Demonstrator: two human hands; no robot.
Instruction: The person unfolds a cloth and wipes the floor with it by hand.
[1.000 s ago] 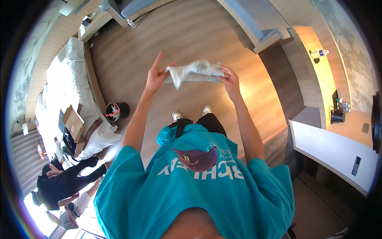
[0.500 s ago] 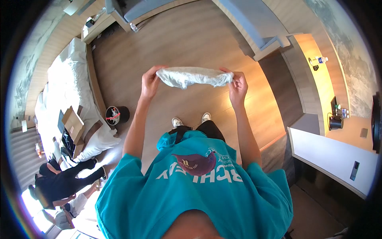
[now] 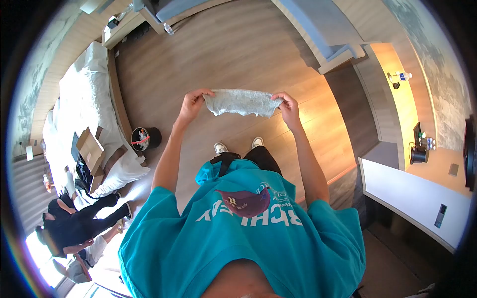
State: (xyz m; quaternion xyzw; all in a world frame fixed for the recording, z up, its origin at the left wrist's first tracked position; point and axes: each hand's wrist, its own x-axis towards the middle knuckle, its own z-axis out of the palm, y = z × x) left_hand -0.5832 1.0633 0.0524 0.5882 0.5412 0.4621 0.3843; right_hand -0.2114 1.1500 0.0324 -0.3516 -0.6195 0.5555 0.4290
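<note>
"Since both ends are pinched, where's your pale grey cloth (image 3: 242, 103)?"
"Between your left hand (image 3: 192, 105) and right hand (image 3: 289, 112), wood floor (image 3: 233, 57) beneath the grip."
"State?"
"Spread wide, lower edge loose, so probably easier to handle."

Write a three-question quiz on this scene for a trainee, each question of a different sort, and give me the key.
1. Multiple choice: what do the left hand and the right hand hold between them?
A) a bottle
B) a pale cloth
C) a cardboard box

2. True or false: the pale cloth hangs from the right hand alone.

3. Fill in the blank: the black bin stands on the person's ____ side.

Key: 1 B; 2 false; 3 left
</note>
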